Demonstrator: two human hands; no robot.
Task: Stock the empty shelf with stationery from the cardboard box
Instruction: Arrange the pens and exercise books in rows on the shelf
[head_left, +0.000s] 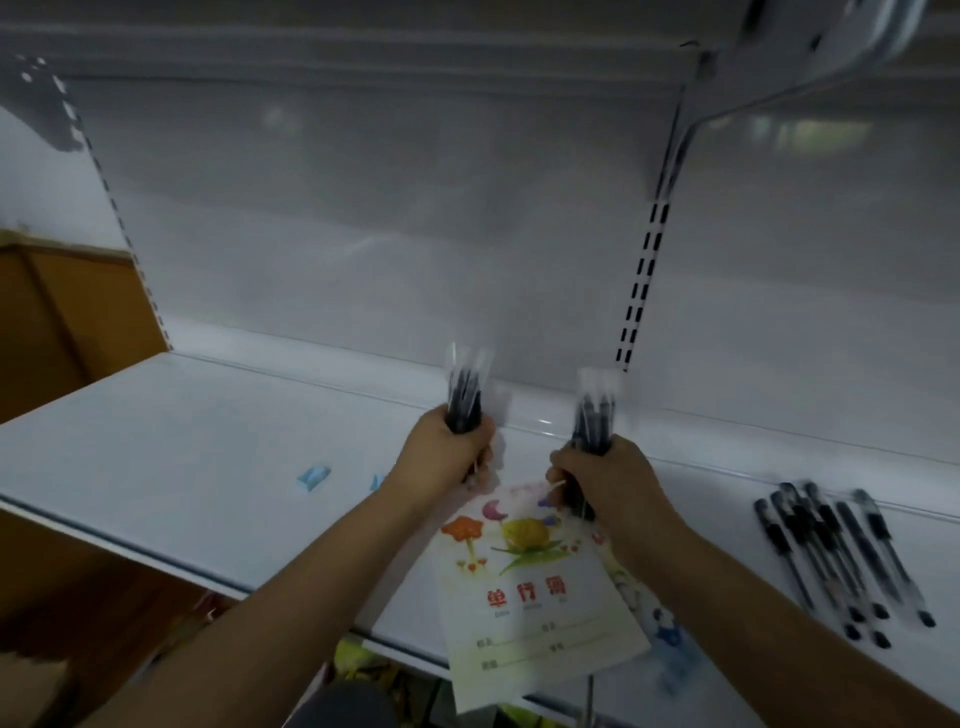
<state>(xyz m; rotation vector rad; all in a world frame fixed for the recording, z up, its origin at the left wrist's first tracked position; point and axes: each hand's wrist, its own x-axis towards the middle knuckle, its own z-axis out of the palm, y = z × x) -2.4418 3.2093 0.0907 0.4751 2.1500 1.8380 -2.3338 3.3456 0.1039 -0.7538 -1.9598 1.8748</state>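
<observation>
My left hand (441, 454) grips a bundle of black pens (465, 397) that stick up above the white shelf (171, 447). My right hand (605, 480) grips a second bundle of black pens (592, 415), also upright. Both bundles are blurred. Under and between my hands a pale exercise book (530, 587) with flowers and red characters lies on the shelf, and its lower end hangs over the front edge. Several black pens (831, 551) lie loose on the shelf at the right. The cardboard box is not clearly in view.
Two small blue scraps (313, 477) lie on the shelf left of my hands. Another book with a blue figure (660, 623) peeks out beneath the exercise book. A slotted upright (641, 291) rises at the back right. Brown wood panelling (57, 312) stands at the left.
</observation>
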